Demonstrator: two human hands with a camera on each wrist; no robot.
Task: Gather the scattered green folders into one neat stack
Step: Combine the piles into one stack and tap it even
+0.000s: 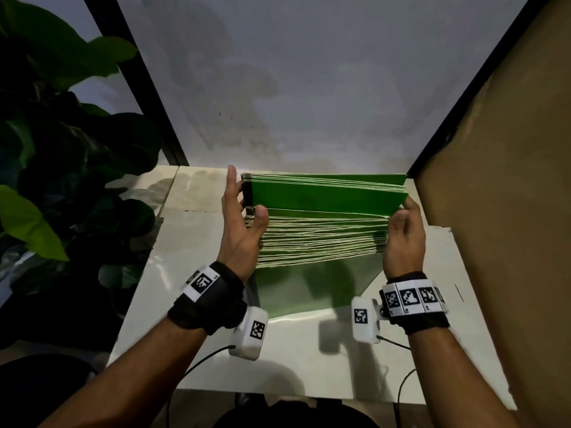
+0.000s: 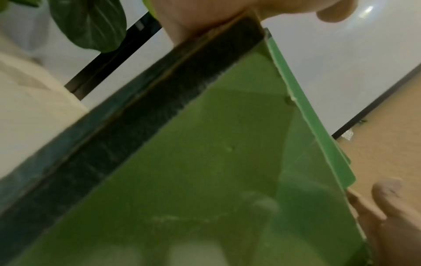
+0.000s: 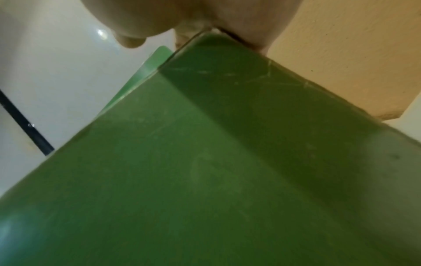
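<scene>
A thick bundle of green folders [image 1: 324,239] stands on edge on the white table [image 1: 309,350], its pale top edges fanned toward me. A gap splits off a rear group [image 1: 327,196] that leans back. My left hand [image 1: 244,217] clasps the left end with the black spines, fingers up along the side and thumb hooked over the front. My right hand [image 1: 401,230] grips the right end. The left wrist view shows the front cover [image 2: 205,162] and my left hand [image 2: 205,14] on its top corner. In the right wrist view my right hand [image 3: 182,16] pinches the cover's [image 3: 205,162] corner.
A brown cardboard panel [image 1: 494,180] walls the table's right side close to the folders. A white wall [image 1: 309,88] stands just behind them. A leafy plant [image 1: 61,149] and a black post [image 1: 139,88] are off the left edge. Cables trail from both wrist cameras.
</scene>
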